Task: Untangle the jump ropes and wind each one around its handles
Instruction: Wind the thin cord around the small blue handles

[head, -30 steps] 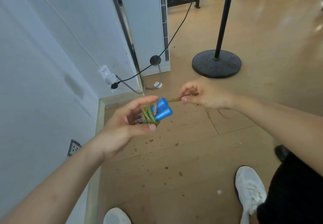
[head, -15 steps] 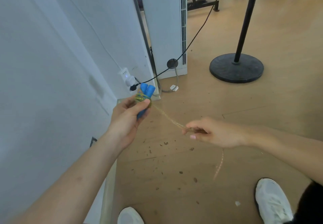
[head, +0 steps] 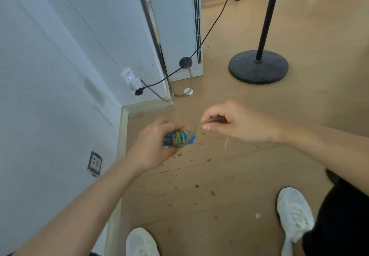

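Wrapping blue handles (head: 169, 139), green-yellow rope (head: 179, 138) coils tightly, tail blurred.

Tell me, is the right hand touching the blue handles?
Apart. The head view shows the right hand pinching only the rope, with floor showing between it and the blue handles, which the left hand grips.

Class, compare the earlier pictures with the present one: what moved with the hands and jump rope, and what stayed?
The right hand has swung back close to the blue handles, shortening the rope stretched between them. The left hand tipped the handles from upright to sideways. Unchanged: left hand grips the handles, right pinches the rope; nothing released.
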